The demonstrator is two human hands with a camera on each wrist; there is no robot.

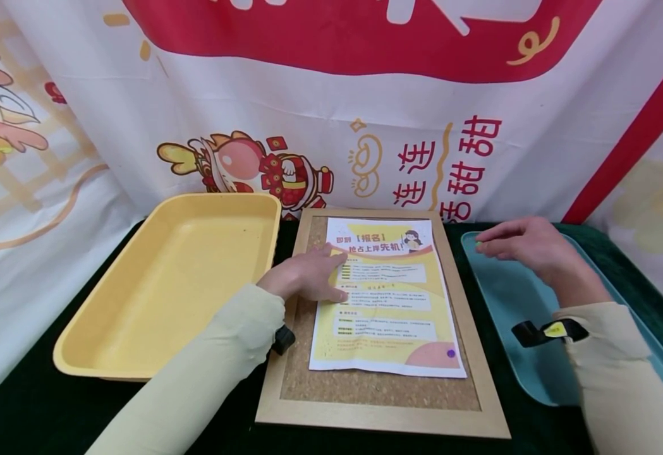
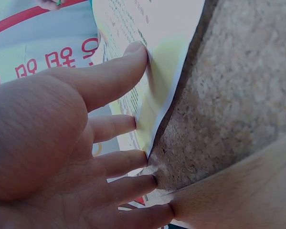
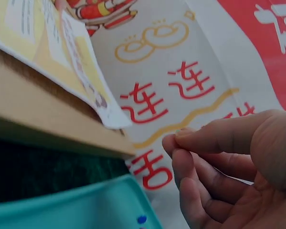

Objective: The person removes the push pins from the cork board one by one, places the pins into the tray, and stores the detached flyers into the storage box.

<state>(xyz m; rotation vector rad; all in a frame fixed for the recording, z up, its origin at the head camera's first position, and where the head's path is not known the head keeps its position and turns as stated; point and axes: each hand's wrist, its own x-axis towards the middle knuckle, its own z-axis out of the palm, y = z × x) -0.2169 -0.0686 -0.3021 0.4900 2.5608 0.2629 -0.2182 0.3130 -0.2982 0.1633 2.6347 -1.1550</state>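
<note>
A yellow-and-white printed poster point(image 1: 385, 316) lies on a wood-framed cork board point(image 1: 365, 388). A round purple pin head point(image 1: 451, 354) shows at its lower right corner. My left hand point(image 1: 312, 273) rests on the poster's left edge with spread fingers; in the left wrist view the thumb point(image 2: 116, 78) touches the paper and the other fingertips reach its edge and the board. Over the far end of a blue tray point(image 1: 527, 303), my right hand point(image 1: 536, 249) pinches a small green pushpin point(image 1: 478, 244), mostly hidden between thumb and fingertips.
A large yellow tray point(image 1: 183, 272) stands left of the board. In the right wrist view a small blue pin point(image 3: 142, 219) shows in the blue tray. Dark green cloth point(image 1: 388, 442) covers the table, and a printed white cloth point(image 1: 320, 107) hangs right behind it.
</note>
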